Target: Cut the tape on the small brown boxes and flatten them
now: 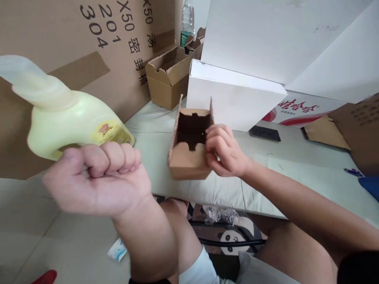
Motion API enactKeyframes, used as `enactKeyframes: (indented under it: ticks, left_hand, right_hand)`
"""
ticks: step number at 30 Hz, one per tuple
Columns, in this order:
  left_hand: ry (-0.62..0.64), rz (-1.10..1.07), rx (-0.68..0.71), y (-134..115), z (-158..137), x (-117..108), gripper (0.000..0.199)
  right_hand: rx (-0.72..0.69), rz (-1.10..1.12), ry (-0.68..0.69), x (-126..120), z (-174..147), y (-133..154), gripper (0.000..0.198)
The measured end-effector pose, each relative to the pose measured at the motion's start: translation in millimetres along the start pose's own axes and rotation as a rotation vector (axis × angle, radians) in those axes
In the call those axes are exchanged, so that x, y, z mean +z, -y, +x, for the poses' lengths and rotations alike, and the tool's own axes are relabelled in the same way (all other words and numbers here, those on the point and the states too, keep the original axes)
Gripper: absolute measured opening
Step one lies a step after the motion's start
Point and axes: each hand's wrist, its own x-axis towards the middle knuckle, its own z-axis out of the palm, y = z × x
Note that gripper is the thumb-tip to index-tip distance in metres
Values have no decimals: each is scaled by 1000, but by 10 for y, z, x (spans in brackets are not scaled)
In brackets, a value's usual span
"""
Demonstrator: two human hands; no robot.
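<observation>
My left hand [100,179] is closed round the handle of a pale yellow detergent bottle [71,118]. The bottle is raised on the left and tilted, its whitish cap toward the upper left and its labelled base toward the right. A small open cardboard box [189,161] sits on the pale cloth-covered surface [148,150], its two side flaps standing up. My right hand [223,152] has its fingers curled on the right wall of this box. The inside of the box is dark, so its contents cannot be made out.
A large printed carton [124,71] stands at the left. Behind are another open cardboard box [168,79], a clear plastic bottle [187,23] and a white box [231,94]. A black phone [265,133] lies at the right. Crumpled clear plastic [222,215] is below the front edge.
</observation>
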Motion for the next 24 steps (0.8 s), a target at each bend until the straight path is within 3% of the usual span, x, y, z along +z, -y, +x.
enactKeyframes:
  ticks: [3, 7, 9, 11, 14, 17, 21, 24]
  left_hand:
    - [62, 54, -89, 170, 8, 90, 35]
    - [115, 121, -223, 710, -63, 167, 26]
    - [217, 191, -324, 1021, -139, 195, 12]
    - [374, 302, -453, 1272, -232, 236, 22]
    - [520, 405, -512, 1472, -380, 353, 42]
    - [611, 383, -514, 1519, -524, 524, 51]
    - [753, 380, -508, 1558, -685, 720, 31]
    - [744, 366, -473, 1616, -748, 796, 16]
  right_hand:
    - [34, 16, 35, -408, -364, 98, 27]
    - [204, -27, 2, -868, -857, 223, 23]
    - [327, 4, -30, -1037, -1047, 284, 24]
    - [418, 78, -60, -1167, -1171, 334, 27]
    - [448, 210, -57, -1298, -1247, 367, 28]
    - [428, 294, -25, -1356, -1269, 343, 26]
    - [489, 362, -127, -1365, -1354, 270, 25]
    - [620, 454, -240, -1345, -1462, 220, 24]
